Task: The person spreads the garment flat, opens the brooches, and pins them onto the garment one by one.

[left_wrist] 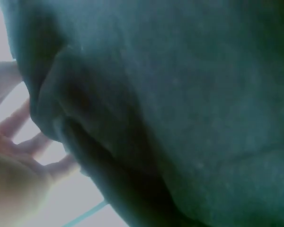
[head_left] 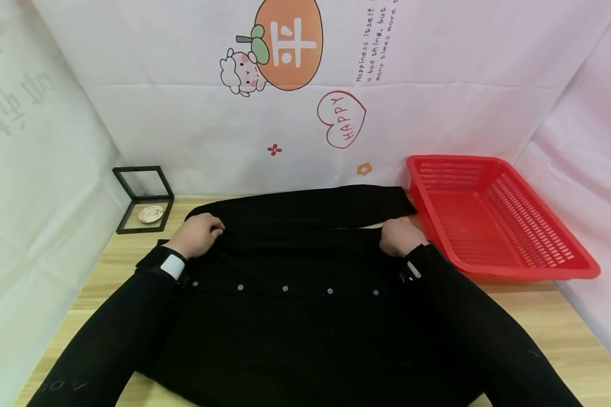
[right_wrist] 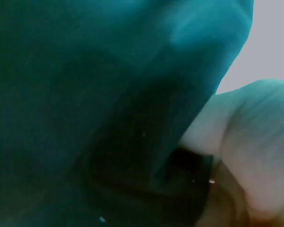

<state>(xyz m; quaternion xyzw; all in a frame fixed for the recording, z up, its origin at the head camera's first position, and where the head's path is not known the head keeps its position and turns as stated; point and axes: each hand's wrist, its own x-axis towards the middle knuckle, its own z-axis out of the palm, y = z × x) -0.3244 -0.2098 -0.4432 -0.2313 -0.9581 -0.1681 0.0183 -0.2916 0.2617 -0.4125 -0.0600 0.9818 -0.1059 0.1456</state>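
Black button-up cloth garment (head_left: 305,339) is spread sideways on the light wood-grain table (head_left: 112,271), running from near the back edge toward the near edge and past the bottom of the head view. Row of small grey-blue round buttons (head_left: 285,288) runs left-right across it. A long black cloth sleeve (head_left: 295,208) lies along the back edge, its end just beside the basket; can't tell if they touch.

Left hand (head_left: 196,234): pinching the garment's cloth toward the left edge, fingertips hidden by fabric in the wrist view. Right hand (head_left: 403,236): thumb and curled fingers pinching the cloth toward the right edge. Probable reason for the wide grip: tension across the far part, so the fabric moves as one piece and doesn't bunch.

Containers: red perforated plastic basket (head_left: 526,274) at the back right corner, its slotted floor and walls in view; likely parked there to leave the middle for the cloth. Black-framed clear display case (head_left: 153,199) at the back left corner, lid raised, holding a pale round patterned disc (head_left: 150,213).
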